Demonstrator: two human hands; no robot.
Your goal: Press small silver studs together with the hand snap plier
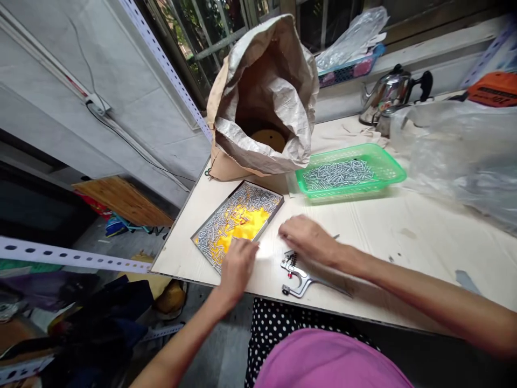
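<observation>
A flat tray (276,200) with a yellow floor lies on the table, covered with several small metal pins. My left hand (237,266) rests at the tray's near edge, fingers curled down onto the pins; what they pinch is hidden. My right hand (307,239) hovers palm down on the table just right of the tray, fingers bent together, over the top of a small metal hand tool (297,276). A thin pin (335,236) pokes out beside that hand.
A green plastic basket (390,171) of metal pins sits behind. A big open paper sack (264,97) stands behind the tray. A steel kettle (390,91) and a clear plastic bag (464,151) are at the right. The table edge (177,215) drops off left.
</observation>
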